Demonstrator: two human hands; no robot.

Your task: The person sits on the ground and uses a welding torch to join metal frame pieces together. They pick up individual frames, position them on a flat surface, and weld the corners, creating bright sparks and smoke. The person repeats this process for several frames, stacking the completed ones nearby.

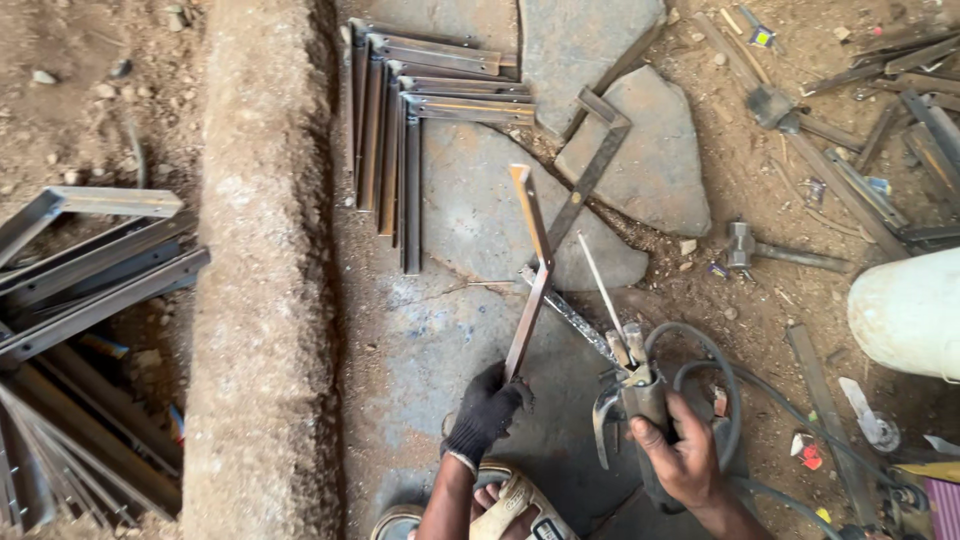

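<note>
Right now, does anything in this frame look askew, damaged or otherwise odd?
One mismatch: the left hand wears a dark glove while gripping the angled metal strip, but the right hand holding the electrode holder is bare. Hammers and steel offcuts lie scattered on the dirt, unlike the neat bracket stack.

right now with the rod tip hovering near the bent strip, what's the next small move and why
Probably lower the welding rod down to the joint of the angled steel strip. The gloved left hand grips that strip's lower end on the stone slab, and the bare right hand holds the electrode holder with the rod's tip just short of the bend.
</note>
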